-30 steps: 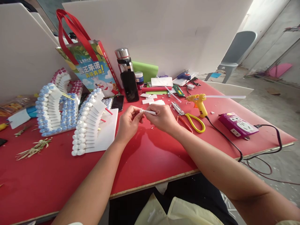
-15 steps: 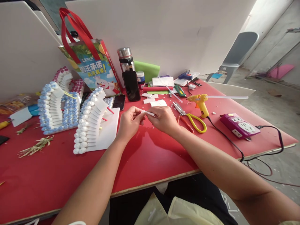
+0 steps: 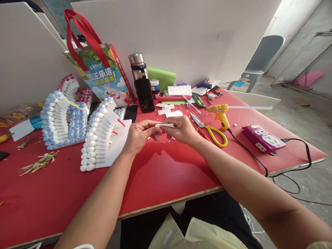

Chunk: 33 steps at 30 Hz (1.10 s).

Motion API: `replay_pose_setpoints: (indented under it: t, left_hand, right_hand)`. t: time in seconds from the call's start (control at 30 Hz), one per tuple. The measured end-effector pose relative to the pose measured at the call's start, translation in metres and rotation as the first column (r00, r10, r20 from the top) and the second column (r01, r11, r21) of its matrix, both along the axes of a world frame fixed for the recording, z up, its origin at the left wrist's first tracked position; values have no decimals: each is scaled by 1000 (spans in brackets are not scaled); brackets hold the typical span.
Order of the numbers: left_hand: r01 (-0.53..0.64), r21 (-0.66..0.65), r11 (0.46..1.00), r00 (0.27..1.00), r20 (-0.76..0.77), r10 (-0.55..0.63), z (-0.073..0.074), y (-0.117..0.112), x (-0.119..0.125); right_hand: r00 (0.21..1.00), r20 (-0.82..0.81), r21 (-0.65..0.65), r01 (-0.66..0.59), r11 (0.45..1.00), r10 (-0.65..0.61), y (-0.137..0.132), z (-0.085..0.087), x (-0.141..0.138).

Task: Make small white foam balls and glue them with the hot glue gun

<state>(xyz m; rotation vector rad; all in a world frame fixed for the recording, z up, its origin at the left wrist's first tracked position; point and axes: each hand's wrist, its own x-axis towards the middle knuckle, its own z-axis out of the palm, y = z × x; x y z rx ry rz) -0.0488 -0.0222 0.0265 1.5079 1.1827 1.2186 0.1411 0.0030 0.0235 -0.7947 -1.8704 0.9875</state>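
Over the middle of the red table (image 3: 168, 173), my left hand (image 3: 138, 135) and my right hand (image 3: 183, 129) meet, both pinched on a small white strip (image 3: 164, 125) held level between them. The fingers of each hand are curled round its ends. To the left stands a fan-shaped white model (image 3: 102, 136) made of several capped white tubes on a white sheet, a hand's width from my left hand.
Yellow-handled scissors (image 3: 214, 133) and a yellow glue gun (image 3: 220, 112) lie right of my hands, with a purple power strip (image 3: 264, 138) and black cable beyond. A black phone (image 3: 131, 112), flask (image 3: 137, 65), printed bag (image 3: 103, 74) and white scraps (image 3: 171, 112) sit behind. A blue-capped model (image 3: 63, 119) stands far left.
Both hands have turned slightly and dropped a little toward the table while keeping hold of the white strip. Nothing else on the table has moved.
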Motion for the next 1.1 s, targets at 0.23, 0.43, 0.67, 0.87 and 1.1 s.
replay_pose_setpoints:
  t: [0.23,0.43,0.67,0.87,1.1]
  left_hand:
    - [-87,274,958,989,-96,117,-1,-4,8]
    - [-91,535,840,931,-253,263,-6,-2,5]
    - [79,688,722,855,-419,305,-4,1,6]
    - [125,640,758,846,-468,255,-4,-2,12]
    - [121,627,770,860,-453,234,-4,-3,12]
  right_hand:
    - [1000,5,22,-10,1000,10,1,-1,0]
    - [988,-122,-215,-118,969,93,-2,6,-5]
    - [955,-292,-632,-238,737,58,9,5,-3]
    - [955,-294,-646,-233,727,45,15,-4,-3]
    - [948,-318,-637,-215,740,1,12,-7,-8]
